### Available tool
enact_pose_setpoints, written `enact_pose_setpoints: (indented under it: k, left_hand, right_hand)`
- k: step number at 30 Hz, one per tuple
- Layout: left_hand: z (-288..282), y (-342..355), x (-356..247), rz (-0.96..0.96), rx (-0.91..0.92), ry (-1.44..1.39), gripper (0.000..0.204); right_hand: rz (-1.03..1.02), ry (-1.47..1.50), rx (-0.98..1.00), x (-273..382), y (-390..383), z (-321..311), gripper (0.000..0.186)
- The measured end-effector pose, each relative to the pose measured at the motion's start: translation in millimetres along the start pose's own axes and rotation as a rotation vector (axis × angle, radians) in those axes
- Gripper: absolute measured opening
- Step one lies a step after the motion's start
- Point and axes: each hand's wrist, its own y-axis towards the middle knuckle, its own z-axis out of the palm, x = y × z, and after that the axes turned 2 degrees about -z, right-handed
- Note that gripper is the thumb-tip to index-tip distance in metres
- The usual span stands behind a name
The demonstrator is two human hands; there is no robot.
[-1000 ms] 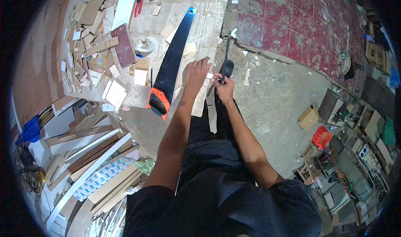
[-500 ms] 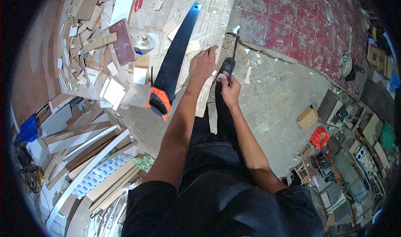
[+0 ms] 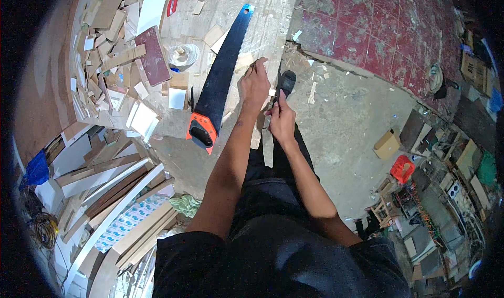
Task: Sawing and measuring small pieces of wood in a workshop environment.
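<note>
My left hand [image 3: 255,85] rests on the pale wooden worktop [image 3: 268,30] near its right edge, fingers stretched forward and apart, gripping nothing that I can see. Just right of it, at that edge, my right hand [image 3: 282,120] is closed around the lower part of a narrow dark-bladed tool [image 3: 279,77]; the fingers hide its handle and its exact kind is unclear. A dark shoe [image 3: 287,81] shows below, beyond my right hand. To the left of my left arm lies a large handsaw [image 3: 220,70], black-bladed with an orange and black handle.
Wood offcuts [image 3: 105,62], a maroon block [image 3: 153,56], a whitish bowl [image 3: 184,55] and a red tool [image 3: 173,0] lie on the worktop. Long boards [image 3: 100,188] are stacked at lower left. A cardboard box [image 3: 387,144] and red basket [image 3: 402,169] stand right, beside clutter.
My right hand has drawn slightly left and nearer to me, and the narrow tool has come back and swung left toward the worktop edge. My left hand stays about where it was.
</note>
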Motion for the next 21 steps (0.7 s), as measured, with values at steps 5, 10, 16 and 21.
enact_pose_setpoints:
  k: [5,10,16,21]
  left_hand:
    - [0.8,-2.7,3.1,0.019,-0.046,0.052,0.032]
    - [-6.6,9.1,2.2,0.136,0.141,0.108,0.031]
    - [-6.3,7.5,-3.8,-0.002,0.169,-0.003,0.031]
    - [-3.8,6.6,-4.0,-0.024,0.178,0.007,0.032]
  right_hand:
    - [-0.029,-0.11,0.033,0.5,2.5,4.9,0.052]
    - [-0.034,-0.433,0.054,14.9,1.5,9.3,0.059]
    - [-0.011,-0.334,-0.005,19.7,0.3,12.2,0.049]
    - [0.027,-0.357,0.017,18.2,4.1,13.2,0.051]
